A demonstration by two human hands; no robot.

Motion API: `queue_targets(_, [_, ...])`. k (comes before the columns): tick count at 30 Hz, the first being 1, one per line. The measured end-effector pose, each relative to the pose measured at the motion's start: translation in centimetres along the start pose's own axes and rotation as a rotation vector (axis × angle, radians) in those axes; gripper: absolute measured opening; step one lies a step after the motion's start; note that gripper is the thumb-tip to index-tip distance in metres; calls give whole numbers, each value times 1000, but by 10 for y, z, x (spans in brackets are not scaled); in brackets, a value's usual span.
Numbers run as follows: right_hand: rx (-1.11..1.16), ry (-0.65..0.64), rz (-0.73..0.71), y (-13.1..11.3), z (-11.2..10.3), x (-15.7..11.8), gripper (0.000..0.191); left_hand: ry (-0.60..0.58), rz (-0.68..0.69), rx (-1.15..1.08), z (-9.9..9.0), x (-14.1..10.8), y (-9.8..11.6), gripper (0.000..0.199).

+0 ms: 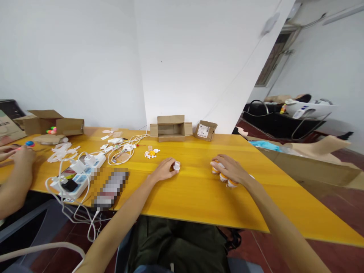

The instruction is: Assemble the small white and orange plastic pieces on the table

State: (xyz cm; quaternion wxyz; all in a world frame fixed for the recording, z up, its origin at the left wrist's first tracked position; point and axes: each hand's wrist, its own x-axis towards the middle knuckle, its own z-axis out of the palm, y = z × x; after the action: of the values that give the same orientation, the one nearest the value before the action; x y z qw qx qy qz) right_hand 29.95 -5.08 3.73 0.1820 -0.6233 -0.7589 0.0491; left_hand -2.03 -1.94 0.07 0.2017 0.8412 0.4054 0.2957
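Near the middle of the table, my left hand [165,170] is closed around a small whitish, see-through container [176,165] with a round top. Its thumb and fingers press on the container's side. Farther right, my right hand [227,167] reaches over several small orange-and-white containers [223,177] in a slanting row on the table. Its fingers curl round the far end of the row, and the palm hides part of it. A white edge shows just beyond the right wrist. Small white and orange round pieces [152,152] lie in a loose group beyond my left hand.
At the back stand a cardboard box [171,138] and a smaller labelled carton [205,130]. To the left are a power strip [85,178] with tangled white cables, a blurred-out phone [110,189] and white scraps [64,151]. Another person's arm [19,174] rests at far left.
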Motion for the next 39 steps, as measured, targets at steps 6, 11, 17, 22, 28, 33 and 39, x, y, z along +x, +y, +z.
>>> queue_targets(6, [60, 184, -220, -55, 14, 8, 36, 2, -11, -54, 1, 0, 2, 15])
queue_targets(11, [107, 20, -262, -121, 53, 25, 20, 15, -29, -60, 3, 0, 0, 13])
queue_targets(17, [266, 134, -167, -138, 88, 37, 13, 59, -51, -95, 2, 3, -4, 13])
queue_targets(22, [476, 194, -198, -123, 90, 33, 14, 36, -70, -221, 4, 4, -2, 21])
queue_targets(28, [756, 174, -86, -115, 99, 38, 24, 50, -104, -410, 6, 5, -6, 30])
queue_targets(33, [929, 126, -17, -108, 109, 44, 31, 73, -174, -482, 8, 8, -12, 34])
queue_targets(39, [961, 109, -53, -107, 110, 44, 24, 54, -208, -499, 5, 9, -15, 31])
